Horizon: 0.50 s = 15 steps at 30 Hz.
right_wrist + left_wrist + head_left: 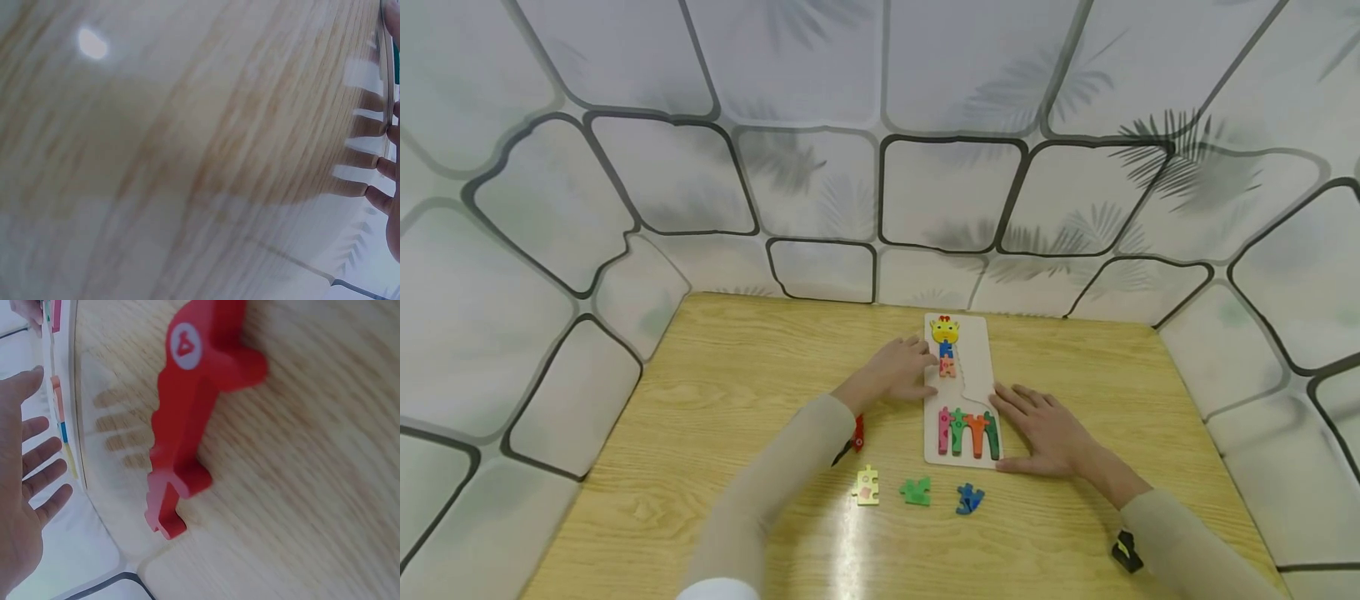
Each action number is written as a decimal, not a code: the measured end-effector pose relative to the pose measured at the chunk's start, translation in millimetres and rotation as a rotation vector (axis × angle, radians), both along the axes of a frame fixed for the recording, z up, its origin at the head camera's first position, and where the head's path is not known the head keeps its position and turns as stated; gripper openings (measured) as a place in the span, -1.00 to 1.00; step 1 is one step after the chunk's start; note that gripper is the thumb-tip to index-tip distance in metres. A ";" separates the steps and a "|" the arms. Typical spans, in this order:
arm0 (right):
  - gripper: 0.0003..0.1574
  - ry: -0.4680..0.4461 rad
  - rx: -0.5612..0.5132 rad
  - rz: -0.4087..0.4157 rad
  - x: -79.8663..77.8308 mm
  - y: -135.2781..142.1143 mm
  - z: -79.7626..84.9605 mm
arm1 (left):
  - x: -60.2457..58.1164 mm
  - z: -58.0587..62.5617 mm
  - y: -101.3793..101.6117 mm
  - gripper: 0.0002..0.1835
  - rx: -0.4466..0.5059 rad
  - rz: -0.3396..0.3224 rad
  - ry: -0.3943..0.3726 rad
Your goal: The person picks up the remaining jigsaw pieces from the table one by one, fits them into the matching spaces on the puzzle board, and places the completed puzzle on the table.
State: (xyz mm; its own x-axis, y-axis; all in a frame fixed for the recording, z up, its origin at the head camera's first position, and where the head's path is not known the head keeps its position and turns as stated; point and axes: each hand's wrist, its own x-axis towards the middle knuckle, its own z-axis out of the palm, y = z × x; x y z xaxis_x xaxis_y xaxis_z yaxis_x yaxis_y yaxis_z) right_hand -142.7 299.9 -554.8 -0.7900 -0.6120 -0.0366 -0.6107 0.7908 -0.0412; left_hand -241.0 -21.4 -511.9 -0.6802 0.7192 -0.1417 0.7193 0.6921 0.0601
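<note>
A pale giraffe puzzle board (976,358) lies upright on the table. At its top sit the yellow giraffe head (945,331), a blue piece (946,350) and an orange-pink piece (947,367). Several leg pieces, among them an orange leg (977,435), fill its lower part. My left hand (901,368) rests along the board's left edge, fingers spread loosely. On the opposite edge, the fingertips and thumb of my right hand (1047,432) touch the board, fingers extended. A red puzzle piece (187,406) with a white disc lies beside my left forearm, partly covered by the sleeve in the head view.
In front of the board lie a yellow piece (867,487), a green piece (916,492) and a blue angular piece (969,499). The wooden table (737,358) ends at a stone-patterned wall (820,183). A black wrist device (1126,552) shows by the right sleeve.
</note>
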 end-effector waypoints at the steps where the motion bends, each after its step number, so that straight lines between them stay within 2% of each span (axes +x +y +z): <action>1: 0.41 -0.002 0.001 -0.001 0.0 0.0 0.1 | 1.1 0.0 -1.0 -0.34 0.000 -0.003 -0.001; 15: 0.40 0.006 0.000 0.004 0.4 -0.3 0.0 | 21.6 -0.3 -14.0 -0.32 0.028 -0.048 0.007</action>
State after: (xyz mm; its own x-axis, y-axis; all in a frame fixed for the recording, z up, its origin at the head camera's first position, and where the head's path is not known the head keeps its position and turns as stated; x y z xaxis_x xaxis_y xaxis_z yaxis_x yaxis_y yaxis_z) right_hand -142.3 299.6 -554.8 -0.7875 -0.6155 -0.0320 -0.6144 0.7881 -0.0375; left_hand -219.4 -35.4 -512.3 -0.6458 0.7546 -0.1165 0.7521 0.6550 0.0733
